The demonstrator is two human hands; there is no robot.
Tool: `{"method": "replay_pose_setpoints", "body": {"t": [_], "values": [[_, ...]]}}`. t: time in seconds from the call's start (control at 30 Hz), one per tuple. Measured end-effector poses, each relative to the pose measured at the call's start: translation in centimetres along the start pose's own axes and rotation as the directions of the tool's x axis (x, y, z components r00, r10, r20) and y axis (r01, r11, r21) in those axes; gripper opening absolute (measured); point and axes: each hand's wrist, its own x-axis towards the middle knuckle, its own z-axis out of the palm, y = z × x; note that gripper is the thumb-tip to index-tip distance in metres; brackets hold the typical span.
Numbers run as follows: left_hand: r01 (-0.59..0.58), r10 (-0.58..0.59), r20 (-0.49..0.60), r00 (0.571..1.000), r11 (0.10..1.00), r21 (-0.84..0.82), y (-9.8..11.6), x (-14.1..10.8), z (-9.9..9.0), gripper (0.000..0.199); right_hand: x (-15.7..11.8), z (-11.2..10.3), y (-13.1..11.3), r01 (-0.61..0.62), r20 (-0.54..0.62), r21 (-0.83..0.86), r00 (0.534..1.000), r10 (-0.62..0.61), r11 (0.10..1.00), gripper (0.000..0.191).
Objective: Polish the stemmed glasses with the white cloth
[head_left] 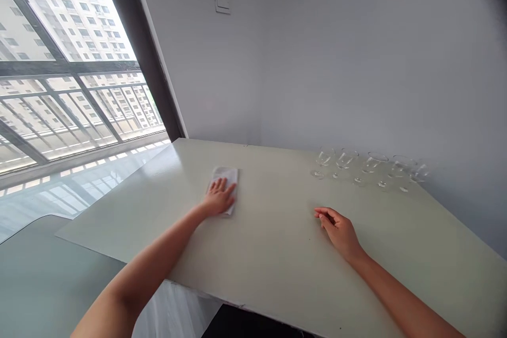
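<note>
A folded white cloth [226, 173] lies on the pale table [269, 253], left of its middle. My left hand [220, 198] rests flat on the cloth, fingers spread and pointing away from me, covering much of it. Over the right half of the table is my right hand [335, 226], its fingers curled together with the thumb against them; nothing shows in them. Beyond it, several clear stemmed glasses [347, 159] stand in a row near the wall.
Grey walls [336, 63] rise behind the table, with a white switch [222, 0] on the left one. A large window [71, 63] is at the left. A grey-green surface [47, 280] adjoins the table's near left edge.
</note>
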Motion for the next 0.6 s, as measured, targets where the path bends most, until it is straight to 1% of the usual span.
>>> {"method": "replay_pose_setpoints", "body": {"t": [0.03, 0.07, 0.1, 0.13, 0.17, 0.2, 0.23, 0.27, 0.3, 0.33, 0.37, 0.4, 0.43, 0.47, 0.5, 0.53, 0.57, 0.6], "values": [[-0.148, 0.148, -0.005, 0.989, 0.989, -0.019, 2.6, -1.3, 0.2, 0.059, 0.0, -0.1, 0.0, -0.001, 0.001, -0.002, 1.000, 0.001, 1.000, 0.032], [-0.297, 0.297, -0.013, 0.955, 0.954, -0.045, 5.1, -2.9, 0.3, 0.060, -0.1, -0.1, 0.0, -0.003, 0.001, -0.005, 1.000, 0.003, 1.000, 0.032], [-0.447, 0.448, -0.015, 0.894, 0.891, -0.075, 7.4, -4.8, 0.4, 0.062, -0.1, -0.1, 0.0, -0.006, 0.000, -0.007, 1.000, 0.006, 1.000, 0.032], [-0.570, 0.570, -0.026, 0.821, 0.815, -0.104, 9.4, -6.7, 0.3, 0.063, -0.1, -0.2, 0.0, -0.007, 0.000, -0.008, 1.000, 0.007, 1.000, 0.032], [-0.652, 0.653, -0.042, 0.756, 0.747, -0.133, 10.9, -8.4, 0.2, 0.063, -0.1, -0.2, 0.0, -0.007, 0.000, -0.008, 1.000, 0.007, 1.000, 0.032], [-0.703, 0.705, -0.052, 0.707, 0.694, -0.155, 12.0, -9.9, 0.2, 0.063, 0.0, -0.2, 0.0, -0.006, 0.000, -0.008, 1.000, 0.006, 1.000, 0.032], [-0.723, 0.724, -0.063, 0.686, 0.670, -0.170, 12.5, -11.0, 0.1, 0.062, 0.0, -0.2, 0.0, -0.005, -0.001, -0.005, 1.000, 0.005, 1.000, 0.032], [-0.716, 0.716, -0.072, 0.694, 0.676, -0.175, 12.4, -11.6, 0.1, 0.062, 0.0, -0.3, 0.0, -0.005, 0.000, -0.001, 1.000, 0.005, 1.000, 0.033], [-0.682, 0.680, -0.080, 0.729, 0.711, -0.172, 11.7, -11.8, 0.2, 0.061, 0.0, -0.3, 0.0, -0.008, 0.003, 0.004, 1.000, 0.008, 1.000, 0.034], [-0.622, 0.617, -0.087, 0.782, 0.766, -0.163, 10.4, -11.6, 0.3, 0.061, 0.0, -0.4, 0.0, -0.013, 0.007, 0.009, 1.000, 0.013, 1.000, 0.035], [-0.534, 0.526, -0.093, 0.846, 0.833, -0.147, 8.6, -11.3, 0.5, 0.061, 0.0, -0.4, 0.0, -0.019, 0.012, 0.012, 1.000, 0.019, 1.000, 0.035], [-0.412, 0.401, -0.099, 0.911, 0.902, -0.131, 6.3, -10.8, 0.7, 0.059, 0.0, -0.5, 0.0, -0.024, 0.015, 0.012, 1.000, 0.024, 1.000, 0.035], [-0.281, 0.271, -0.092, 0.958, 0.953, -0.116, 3.7, -10.4, 0.9, 0.057, 0.0, -0.5, 0.0, -0.030, 0.017, 0.010, 0.999, 0.029, 1.000, 0.035], [-0.115, 0.107, -0.088, 0.990, 0.989, -0.095, 0.8, -10.2, 1.0, 0.056, 0.0, -0.6, 0.0, -0.034, 0.016, 0.008, 0.999, 0.033, 0.999, 0.034], [0.076, -0.082, -0.091, 0.992, 0.995, -0.069, -2.3, -10.3, 1.0, 0.055, -0.1, -0.6, 0.0, -0.037, 0.016, 0.006, 0.999, 0.037, 0.999, 0.034], [0.247, -0.249, -0.089, 0.964, 0.968, -0.040, -5.4, -10.7, 1.0, 0.056, -0.1, -0.6, 0.0, -0.039, 0.017, 0.007, 0.999, 0.039, 0.999, 0.033], [0.391, -0.391, -0.089, 0.916, 0.920, -0.014, -8.3, -11.3, 0.9, 0.057, -0.1, -0.6, 0.0, -0.039, 0.021, 0.011, 0.999, 0.039, 0.999, 0.033], [0.513, -0.511, -0.086, 0.855, 0.858, 0.000, -11.1, -12.2, 0.8, 0.058, 0.0, -0.6, -0.1, -0.038, 0.028, 0.018, 0.999, 0.037, 0.999, 0.032]]}}
